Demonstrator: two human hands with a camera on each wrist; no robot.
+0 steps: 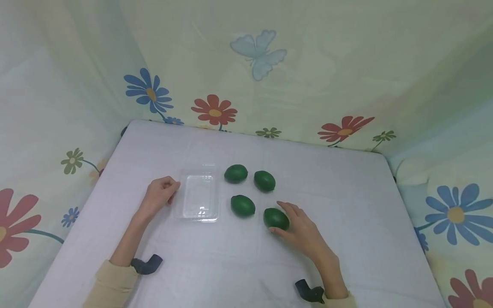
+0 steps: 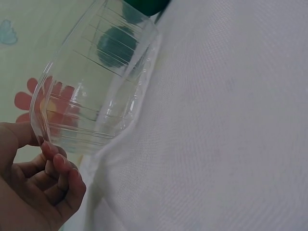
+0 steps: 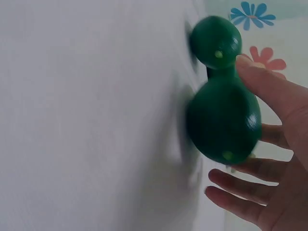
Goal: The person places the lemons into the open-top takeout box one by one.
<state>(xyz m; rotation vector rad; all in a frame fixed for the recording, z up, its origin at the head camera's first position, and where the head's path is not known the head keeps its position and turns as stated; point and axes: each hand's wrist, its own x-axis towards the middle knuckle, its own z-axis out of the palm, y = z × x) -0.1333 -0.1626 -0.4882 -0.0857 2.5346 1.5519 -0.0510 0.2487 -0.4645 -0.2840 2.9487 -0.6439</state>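
Several green limes lie on the white table. My right hand (image 1: 304, 231) is at the nearest lime (image 1: 276, 218), its thumb on the near side and its fingers on the far side. In the right wrist view those fingers are spread and fairly straight around the lime (image 3: 224, 120); firm contact cannot be made out. Left of the limes stands a clear plastic container (image 1: 200, 196). My left hand (image 1: 159, 194) is at its left edge, and the left wrist view shows thumb and forefinger pinching the rim of the container (image 2: 86, 101).
Three other limes sit between container and right hand: one at back left (image 1: 236, 173), one at back right (image 1: 264, 181) and one in front (image 1: 243, 206). A floral curtain (image 1: 292, 98) hangs behind the table (image 1: 215, 265) and along its sides.
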